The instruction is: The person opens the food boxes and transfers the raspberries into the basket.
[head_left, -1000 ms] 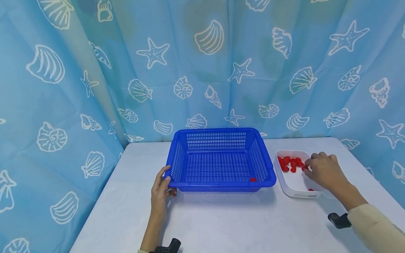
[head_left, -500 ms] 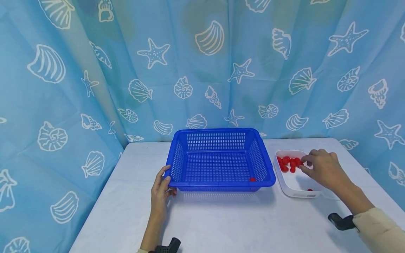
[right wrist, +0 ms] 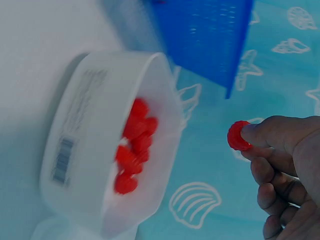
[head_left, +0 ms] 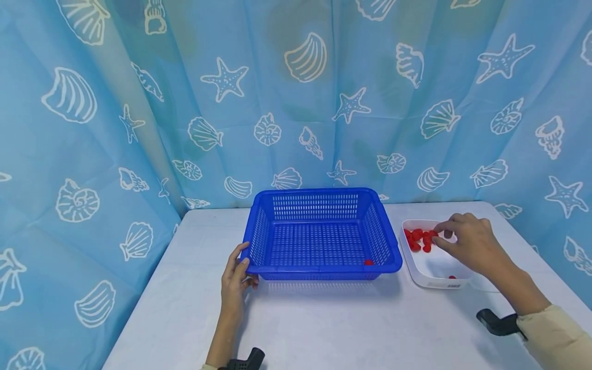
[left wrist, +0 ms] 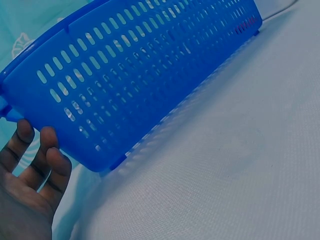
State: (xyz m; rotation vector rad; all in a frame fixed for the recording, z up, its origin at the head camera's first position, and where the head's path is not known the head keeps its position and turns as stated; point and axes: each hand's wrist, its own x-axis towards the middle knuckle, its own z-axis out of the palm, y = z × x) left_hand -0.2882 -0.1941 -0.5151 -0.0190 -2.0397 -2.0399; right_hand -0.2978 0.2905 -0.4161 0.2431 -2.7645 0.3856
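Over the far end of one white container [head_left: 441,282], my right hand [head_left: 474,244] had its thumb and forefinger closed in a pinch around exactly one red berry [right wrist: 238,136], which hung clear of the rest. The remaining three fingers were curled in below that pinch.

Beneath my fingertips, toward the container's far left, lay a cluster of berries [head_left: 416,240]. I counted at least six in it, but they overlapped too much for an exact number. One stray berry [head_left: 452,277] sat apart from them near the container's front right corner, partly hidden by the wall. One barcode [right wrist: 64,160] showed on the container's outer side.

Just left of the container stood one blue basket [head_left: 324,270], upright on the table, with slotted walls. It held one loose berry [head_left: 368,262], down on its floor in the near right corner; from my left wrist, that showed only as a reddish patch through the slots.

My left hand [head_left: 235,280] gripped the basket's rim at the near left corner, forefinger and thumb on the rim, with three fingertips visible beneath it.

Two black camera mounts [head_left: 499,324] sat on me, one to a wrist. One white cloth [head_left: 324,329] covered the table, and behind it hung a blue curtain [head_left: 296,128] printed with white shells and starfish.
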